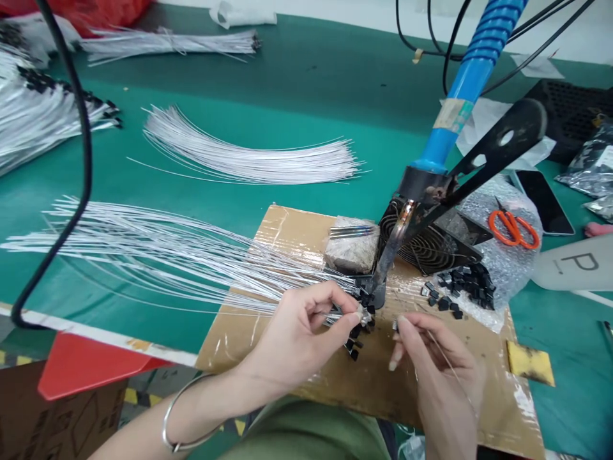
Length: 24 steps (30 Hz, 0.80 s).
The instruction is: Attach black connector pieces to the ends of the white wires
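My left hand point(311, 332) is closed in a pinch at the right end of a bundle of thin white wires point(191, 255), and a small silvery tip shows at its fingertips. Several wires here end in black connectors point(354, 351). To the right, my right hand point(435, 358) is closed with a small black connector point(395, 325) at its fingertips. A thin wire strand, perhaps solder, runs across that palm. Just above both hands stands a soldering iron point(395, 243) with a blue handle point(454, 128), tip pointing down. Its tip area is partly hidden.
Brown cardboard point(268, 345) lies under the hands. A black fan point(426, 243), a grey block point(352, 249) and loose black connectors point(472, 284) on bubble wrap sit nearby. Orange scissors point(512, 227), a yellow sponge point(530, 363) and another wire bundle point(258, 156) lie around. A black cable point(85, 140) hangs left.
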Each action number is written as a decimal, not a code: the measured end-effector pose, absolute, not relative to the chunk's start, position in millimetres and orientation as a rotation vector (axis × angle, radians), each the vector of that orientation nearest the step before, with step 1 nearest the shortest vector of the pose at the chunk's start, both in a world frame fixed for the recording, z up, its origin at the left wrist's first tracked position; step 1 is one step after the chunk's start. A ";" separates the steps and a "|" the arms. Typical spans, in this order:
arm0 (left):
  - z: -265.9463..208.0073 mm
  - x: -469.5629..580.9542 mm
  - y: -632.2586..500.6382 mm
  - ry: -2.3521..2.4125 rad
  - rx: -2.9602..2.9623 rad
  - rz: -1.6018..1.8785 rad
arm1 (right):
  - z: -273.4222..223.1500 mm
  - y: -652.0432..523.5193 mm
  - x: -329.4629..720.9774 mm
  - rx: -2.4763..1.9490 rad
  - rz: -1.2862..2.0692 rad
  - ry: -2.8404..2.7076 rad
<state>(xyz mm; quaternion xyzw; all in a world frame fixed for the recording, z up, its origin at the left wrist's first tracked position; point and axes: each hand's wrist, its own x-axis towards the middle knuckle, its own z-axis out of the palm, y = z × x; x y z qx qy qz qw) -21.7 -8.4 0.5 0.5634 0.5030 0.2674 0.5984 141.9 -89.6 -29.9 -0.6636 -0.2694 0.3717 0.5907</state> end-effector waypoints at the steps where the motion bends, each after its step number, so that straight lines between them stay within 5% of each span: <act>1: 1.8 -21.6 -8.1 1.147 1.278 0.610 | -28.2 -87.4 136.0 -1.532 0.915 -0.609; 24: 4.1 -19.3 -7.2 1.039 1.125 0.631 | -35.2 -83.6 129.2 -1.360 0.995 -0.829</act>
